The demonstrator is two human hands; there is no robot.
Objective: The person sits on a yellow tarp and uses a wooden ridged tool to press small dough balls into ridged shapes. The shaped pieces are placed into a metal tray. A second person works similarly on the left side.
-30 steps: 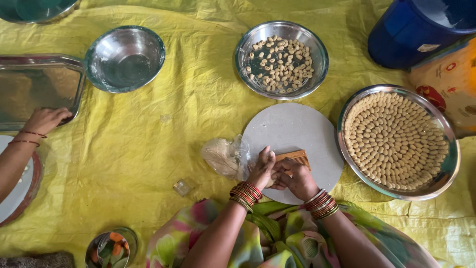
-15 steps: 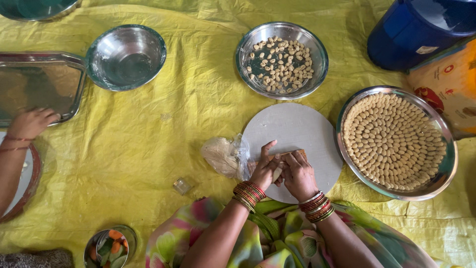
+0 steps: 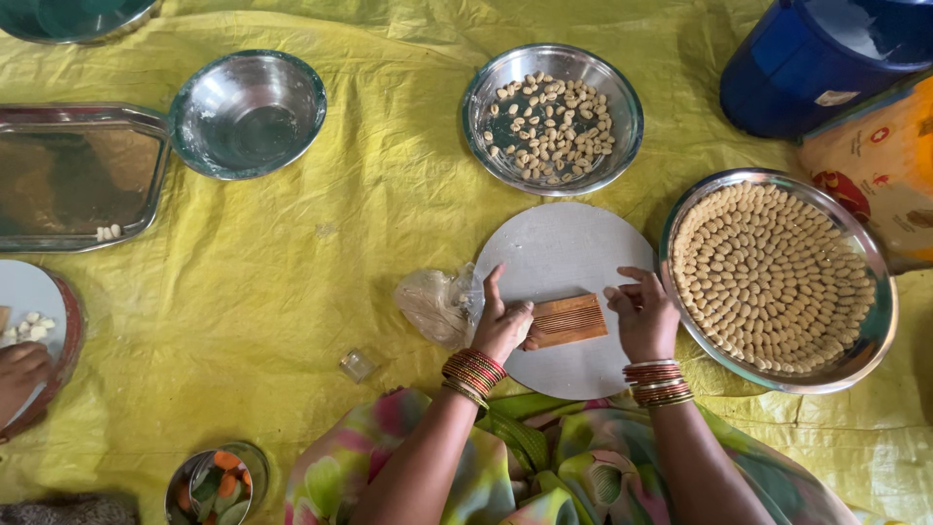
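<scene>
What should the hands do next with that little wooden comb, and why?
Probably the right hand carries its small piece to the big plate of neatly lined shaped pieces, since its fingers are pinched together just off the ridged wooden comb, which the left hand steadies on the round board.

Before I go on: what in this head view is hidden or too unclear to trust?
- Left end of the ribbed wooden block: covered by the left hand.
- Anything pinched by the right hand: too small to tell.
- Blue barrel: cut by the top edge.
- Another person's hand: cut by the left edge.
</scene>
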